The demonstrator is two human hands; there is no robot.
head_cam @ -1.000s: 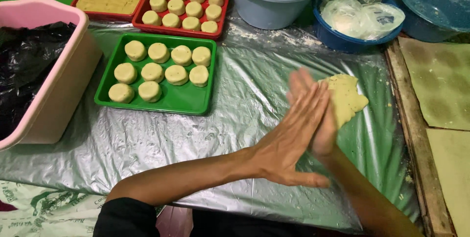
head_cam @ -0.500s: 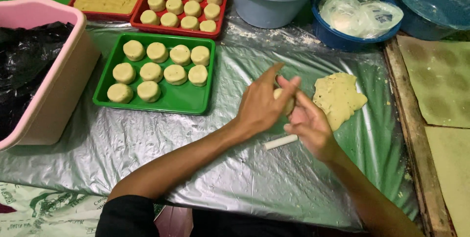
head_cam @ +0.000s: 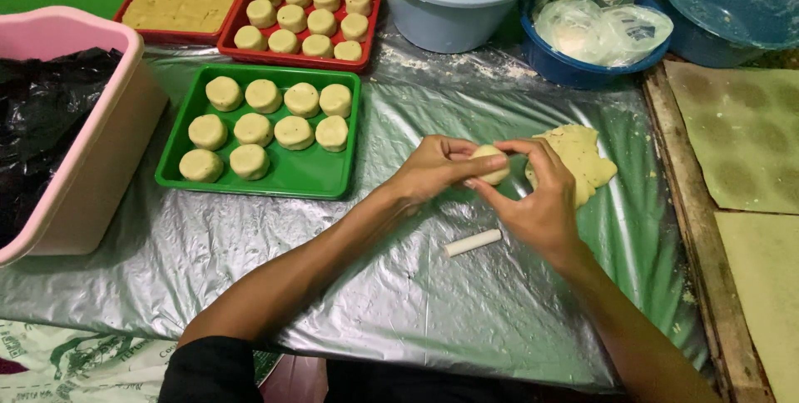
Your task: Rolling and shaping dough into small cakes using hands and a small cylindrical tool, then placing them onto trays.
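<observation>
1. Pinching a small dough piece (head_cam: 491, 164) between them, the left hand (head_cam: 433, 171) and right hand (head_cam: 533, 203) curl their fingers around it above the plastic sheet (head_cam: 399, 286).
2. Eleven shaped pieces fill most of the green tray (head_cam: 287, 174); its near right corner is bare.
3. A dough lump (head_cam: 587, 157) lies just beyond the right hand, so more shaping seems left.
4. Open sheet lies toward the person; a white stick (head_cam: 473, 242) lies near the wrists, and the wooden board (head_cam: 707, 270) bounds the right.

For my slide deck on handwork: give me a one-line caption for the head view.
Both hands, left hand and right hand, shape a dough ball beside a green tray of dough rounds.
</observation>
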